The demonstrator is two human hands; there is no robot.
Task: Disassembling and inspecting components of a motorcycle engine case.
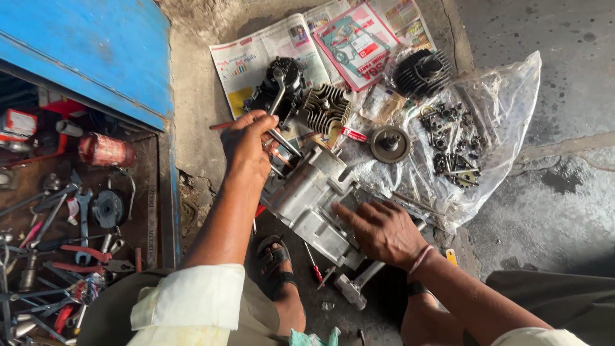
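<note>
Two hands on one engine case [314, 205], left hand [246, 144] gripping wrench [277, 96], right hand [383, 230] flat.

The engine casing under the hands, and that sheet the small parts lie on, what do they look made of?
Engine casing: likely cast aluminium, going by its dull pale-grey, matte surface. Sheet: thin clear plastic, glossy and crinkled, with the floor showing through.

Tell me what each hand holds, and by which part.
Left hand grips a metal tool by its lower shaft. Right hand lies flat on the engine casing, gripping nothing.
</note>
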